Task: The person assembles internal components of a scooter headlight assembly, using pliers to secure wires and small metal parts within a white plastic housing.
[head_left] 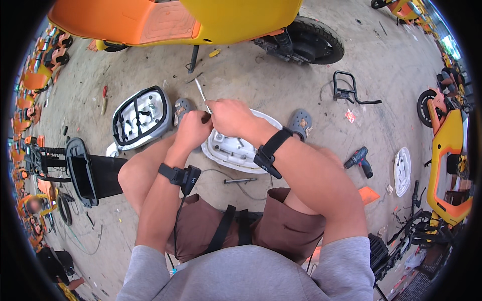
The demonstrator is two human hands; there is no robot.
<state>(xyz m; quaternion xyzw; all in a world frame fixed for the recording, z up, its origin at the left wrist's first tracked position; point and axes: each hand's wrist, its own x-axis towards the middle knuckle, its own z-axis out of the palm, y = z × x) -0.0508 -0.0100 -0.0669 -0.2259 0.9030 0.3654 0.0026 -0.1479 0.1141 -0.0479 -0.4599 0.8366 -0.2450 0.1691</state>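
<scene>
My right hand is closed, its fingertips around the lower end of a thin silver rod-shaped tool, which points up and away to the left. Pressed close beside it, my left hand is closed too, and its curled fingers hide whatever they grip. Both hands are above the left side of a white oval shell with holes and moulded ribs. That shell lies between my feet in grey clogs, partly covered by my right forearm.
A yellow and orange scooter stands ahead. Leftward lie a white black-rimmed shell, a red-handled tool and a black box. Rightward are a cordless drill, a black rack and a white panel. Other people sit near the edges.
</scene>
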